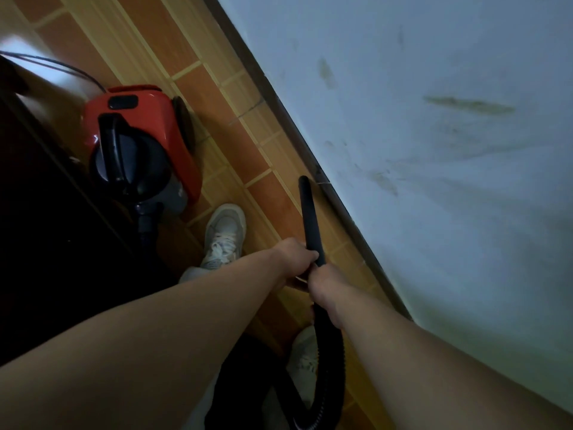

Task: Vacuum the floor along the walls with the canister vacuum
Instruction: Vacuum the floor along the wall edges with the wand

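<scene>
— Both hands on the wand, then?

— Yes. Left hand (pixel 294 254) is wrapped around the black nozzle tube (pixel 311 218) from the side, and the right hand (pixel 325 285) is clenched on it just below, where the ribbed hose (pixel 328 361) begins. The hose loops down past the right forearm to the bottom of the frame.

— Where does the tip sit?

— At the foot of the pale wall (pixel 434 150), close beside the dark baseboard (pixel 310 156) that runs diagonally across the frame. Whether the tip touches the tiled floor (pixel 198 57) I cannot tell.

— And the machine itself?

— A red canister vacuum (pixel 139 144) stands on the tiles to the left, well apart from the wall, its hose socket facing the person. A thin cord (pixel 62 65) trails away behind it. Its dust compartment is closed, so what is inside does not show.

— How much room is there?

— A narrow lane. Dark furniture (pixel 46 228) hems in the left side right beside the canister; a strip of orange and cream tiles lies open between the canister and the baseboard. One white sneaker (pixel 224 235) stands in that strip, near the tube; the other sneaker (pixel 305 361) is beside the hose.
</scene>
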